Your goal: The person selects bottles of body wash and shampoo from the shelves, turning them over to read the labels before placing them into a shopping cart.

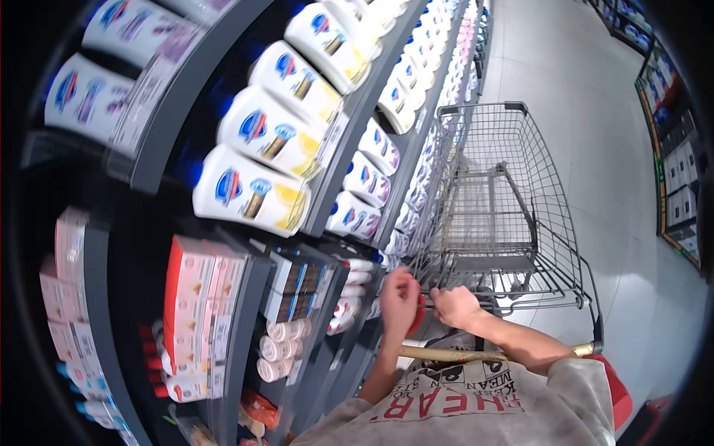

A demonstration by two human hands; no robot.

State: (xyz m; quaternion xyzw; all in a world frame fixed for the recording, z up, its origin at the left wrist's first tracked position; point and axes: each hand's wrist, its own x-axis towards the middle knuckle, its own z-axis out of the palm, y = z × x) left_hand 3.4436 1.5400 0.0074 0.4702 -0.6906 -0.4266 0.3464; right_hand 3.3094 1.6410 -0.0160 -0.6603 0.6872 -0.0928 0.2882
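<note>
Handle: bar (454,354) lies close to the shirt (476,405), prob. so the cart is within easy reach.
R hand: right hand (455,306) has fingers curled in, near the cart's rear; grip on sth., cannot tell.
L hand: left hand (401,293) has fingers bent, beside a red item (421,316); if it holds this, cannot tell.
Cart: cart (491,263) stands in front, along the shelf (349,145), prob. to leave the aisle free.
Bottles: bottles (253,189) in rows, labels outward, prob. for easy reading.
</note>
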